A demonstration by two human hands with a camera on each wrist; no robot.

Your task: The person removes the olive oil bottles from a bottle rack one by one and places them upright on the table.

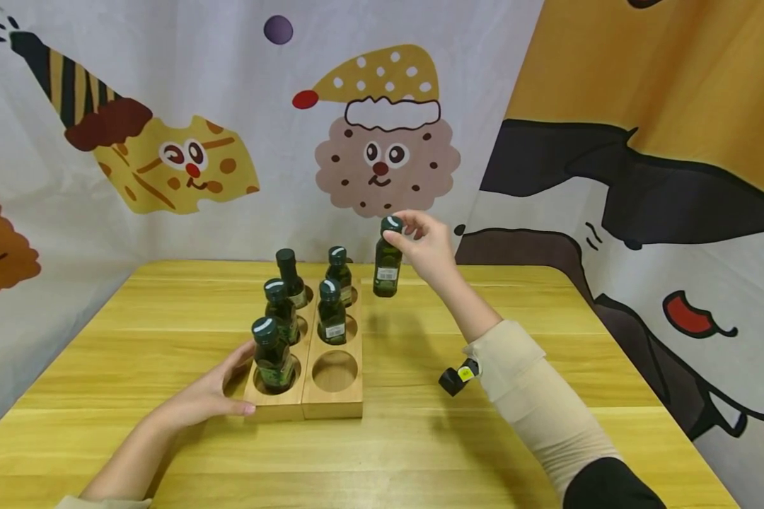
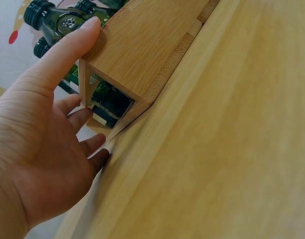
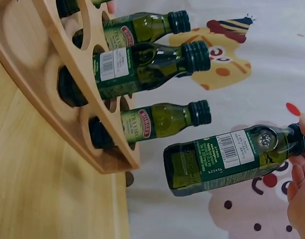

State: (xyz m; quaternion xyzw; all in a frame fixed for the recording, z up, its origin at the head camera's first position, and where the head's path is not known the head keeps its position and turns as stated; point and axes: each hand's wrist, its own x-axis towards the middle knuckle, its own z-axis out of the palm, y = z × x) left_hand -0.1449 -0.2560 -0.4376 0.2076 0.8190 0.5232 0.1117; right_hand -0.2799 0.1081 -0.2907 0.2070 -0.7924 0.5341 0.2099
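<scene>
My right hand (image 1: 428, 247) pinches a small green glass oil bottle (image 1: 387, 263) by its dark cap. The bottle hangs upright above the table, right of the wooden rack (image 1: 332, 410), its barcode label (image 3: 234, 150) facing the right wrist camera. At the rack's front left corner, my left hand (image 1: 213, 396) grips the wood, thumb at the front and fingers along the side. Several more green bottles stand in the rack's round holes, including one (image 1: 274, 364) at the front left. The front right hole (image 1: 334, 372) holds no bottle.
The rack stands on a yellow wood-grain table (image 1: 420, 452). Behind it hangs a curtain (image 1: 229, 71) printed with cartoon figures. A black strap-like piece (image 1: 455, 378) with a yellow mark juts from the right sleeve (image 1: 535, 396).
</scene>
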